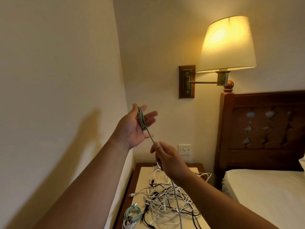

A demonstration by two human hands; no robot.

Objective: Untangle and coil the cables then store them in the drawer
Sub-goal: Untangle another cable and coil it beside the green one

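My left hand [135, 128] is raised, palm towards me, fingers spread. Several loops of a grey-green cable [142, 119] wrap round it, held between thumb and palm, and a plug end pokes out above the thumb. The same cable runs down to my right hand [170, 161], which pinches it, then drops to the nightstand. A tangled pile of white and black cables [165, 200] lies on the nightstand top [143, 177]. A coiled mint cable [132, 214] and a white coil [127, 226] sit at its front left. No drawer is in view.
The nightstand stands in a corner, with the wall close on the left and a bed [264, 187] with a wooden headboard [264, 129] on the right. A lit wall lamp [227, 45] hangs above, and a wall switch [184, 149] is behind my right hand.
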